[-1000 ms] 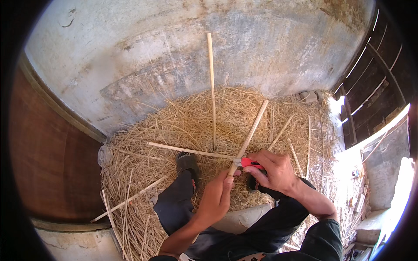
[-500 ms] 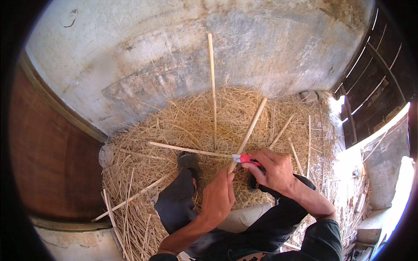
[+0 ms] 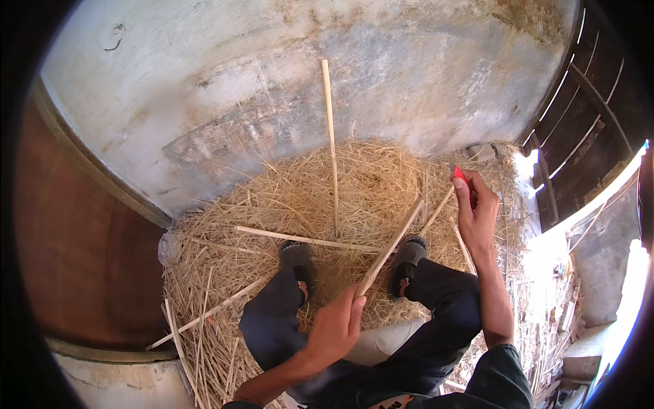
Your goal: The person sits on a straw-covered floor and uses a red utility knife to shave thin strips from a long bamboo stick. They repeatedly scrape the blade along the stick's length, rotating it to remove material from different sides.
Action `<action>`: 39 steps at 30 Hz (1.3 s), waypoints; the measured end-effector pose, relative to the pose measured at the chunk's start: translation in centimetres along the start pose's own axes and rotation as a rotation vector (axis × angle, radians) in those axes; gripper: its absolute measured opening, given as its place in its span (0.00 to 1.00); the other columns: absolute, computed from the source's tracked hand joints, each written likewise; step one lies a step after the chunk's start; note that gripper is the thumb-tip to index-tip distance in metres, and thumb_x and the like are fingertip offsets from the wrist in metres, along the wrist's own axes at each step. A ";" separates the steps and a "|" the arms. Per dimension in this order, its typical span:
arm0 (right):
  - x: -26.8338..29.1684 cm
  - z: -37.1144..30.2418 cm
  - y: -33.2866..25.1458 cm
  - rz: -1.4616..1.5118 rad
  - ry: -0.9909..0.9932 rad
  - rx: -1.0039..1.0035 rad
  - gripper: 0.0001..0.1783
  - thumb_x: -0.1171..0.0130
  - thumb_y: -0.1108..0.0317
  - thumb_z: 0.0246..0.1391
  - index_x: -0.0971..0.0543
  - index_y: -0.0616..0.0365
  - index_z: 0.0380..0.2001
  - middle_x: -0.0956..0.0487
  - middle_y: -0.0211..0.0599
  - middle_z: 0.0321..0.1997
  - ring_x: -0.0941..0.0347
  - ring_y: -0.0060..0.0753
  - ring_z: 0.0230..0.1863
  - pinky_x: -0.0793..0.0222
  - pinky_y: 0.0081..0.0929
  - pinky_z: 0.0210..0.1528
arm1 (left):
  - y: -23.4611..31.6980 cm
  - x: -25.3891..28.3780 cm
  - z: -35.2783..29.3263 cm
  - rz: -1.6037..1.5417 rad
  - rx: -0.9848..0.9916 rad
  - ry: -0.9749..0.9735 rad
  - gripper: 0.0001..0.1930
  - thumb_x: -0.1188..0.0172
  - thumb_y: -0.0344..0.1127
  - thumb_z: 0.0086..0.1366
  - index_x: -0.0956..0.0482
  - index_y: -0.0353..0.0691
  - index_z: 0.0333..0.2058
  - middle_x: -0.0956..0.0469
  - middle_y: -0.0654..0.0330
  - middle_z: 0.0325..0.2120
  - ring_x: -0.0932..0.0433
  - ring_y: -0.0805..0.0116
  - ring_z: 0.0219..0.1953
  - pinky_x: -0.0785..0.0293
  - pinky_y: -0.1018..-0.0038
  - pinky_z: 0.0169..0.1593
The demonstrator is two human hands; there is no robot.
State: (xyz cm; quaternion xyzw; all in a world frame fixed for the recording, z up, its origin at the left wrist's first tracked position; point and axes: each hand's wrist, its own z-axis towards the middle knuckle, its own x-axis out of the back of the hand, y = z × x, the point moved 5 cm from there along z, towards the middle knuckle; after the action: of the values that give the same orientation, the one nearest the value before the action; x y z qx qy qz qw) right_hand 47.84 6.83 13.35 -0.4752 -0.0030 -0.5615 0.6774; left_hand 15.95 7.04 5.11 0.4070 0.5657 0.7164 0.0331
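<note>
My left hand is closed around the lower end of a pale wooden or bamboo stick. The stick slants up and away to the right, between my two shoes. Up at the right, my right hand grips a red utility knife. Its grey metal tip points away from me, well apart from the stick; most of the handle is hidden in the fingers. A thin strip lies across the straw beyond my left shoe. Another strip leans upright against the wall.
Straw and shavings cover the floor, with several loose strips on both sides. A stained wall rises ahead, and a brown panel stands at the left. Dark slats are at the far right. My shoes flank the work.
My right hand has lifted the knife off the stick and moved it away, up and to the right. The left hand keeps its hold on the stick, slightly lower.
</note>
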 end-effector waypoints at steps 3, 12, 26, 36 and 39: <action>0.1 -0.9 -2.5 0.089 -0.144 0.005 0.12 0.35 0.62 0.71 0.15 0.61 0.46 0.21 0.38 0.23 0.28 0.27 0.25 0.31 0.30 0.32 | 1.1 2.9 -0.4 -0.085 0.053 -0.001 0.18 0.46 0.40 0.83 0.24 0.32 0.60 0.21 0.47 0.30 0.21 0.49 0.30 0.26 0.56 0.34; -1.8 -9.1 -8.3 0.169 -0.500 0.502 0.16 0.23 0.58 0.59 0.14 0.54 0.45 0.14 0.33 0.36 0.17 0.38 0.28 0.22 0.34 0.29 | 2.5 3.6 -2.1 -0.326 0.143 0.150 0.18 0.40 0.37 0.81 0.20 0.31 0.60 0.27 0.64 0.23 0.35 0.78 0.24 0.38 0.74 0.28; -2.7 -10.6 -8.3 0.131 -0.330 0.554 0.17 0.22 0.56 0.57 0.14 0.52 0.43 0.17 0.28 0.32 0.20 0.34 0.24 0.26 0.32 0.25 | 4.2 2.2 -1.3 -0.180 0.002 0.317 0.17 0.40 0.35 0.80 0.18 0.28 0.59 0.13 0.44 0.40 0.13 0.59 0.37 0.20 0.66 0.42; -2.4 -10.8 -8.4 0.083 -0.290 0.565 0.16 0.22 0.56 0.56 0.13 0.51 0.42 0.19 0.28 0.29 0.21 0.35 0.23 0.27 0.33 0.24 | 4.4 2.3 -1.9 -0.146 -0.033 0.312 0.17 0.42 0.35 0.81 0.18 0.28 0.59 0.13 0.42 0.41 0.12 0.46 0.40 0.19 0.63 0.45; -2.6 -10.3 -7.3 0.085 -0.243 0.515 0.14 0.22 0.57 0.57 0.12 0.52 0.40 0.17 0.31 0.28 0.20 0.36 0.23 0.26 0.33 0.24 | 4.2 2.4 -2.4 -0.130 0.022 0.261 0.17 0.42 0.34 0.81 0.19 0.27 0.59 0.14 0.42 0.40 0.12 0.48 0.38 0.19 0.64 0.43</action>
State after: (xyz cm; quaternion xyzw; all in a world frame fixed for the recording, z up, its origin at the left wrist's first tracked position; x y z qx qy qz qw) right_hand 35.81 2.70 10.99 -0.3509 -0.2067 -0.4521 0.7935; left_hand 14.56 4.89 9.87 0.2732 0.5982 0.7534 0.0010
